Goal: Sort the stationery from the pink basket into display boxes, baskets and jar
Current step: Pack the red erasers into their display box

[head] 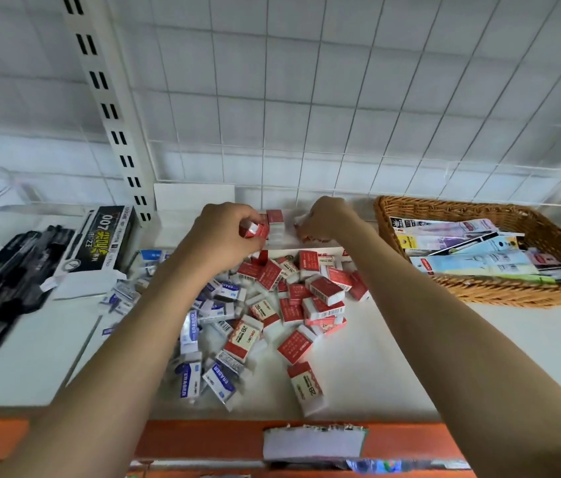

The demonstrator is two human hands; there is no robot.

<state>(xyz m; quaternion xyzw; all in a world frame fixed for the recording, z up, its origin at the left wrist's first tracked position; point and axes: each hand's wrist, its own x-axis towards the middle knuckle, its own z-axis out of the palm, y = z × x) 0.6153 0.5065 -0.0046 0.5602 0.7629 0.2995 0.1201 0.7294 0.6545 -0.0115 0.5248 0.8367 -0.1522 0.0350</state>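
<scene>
Erasers (292, 305) are lying heaped on the white surface (444, 339) before a wire-grid wall (306, 98), red beside blue. Your left hand (227, 232) is gripping a red eraser (253, 231); your right hand (327, 217) is pinching something white, beside the wicker basket (547, 291).

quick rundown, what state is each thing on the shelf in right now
left hand: pinches a red eraser at the shelf back
right hand: fingers curled at the back; what it holds is unclear
red erasers: loose heap
blue erasers: loose heap beside the red
wicker basket: holds flat packets
black pens: piled at left
</scene>
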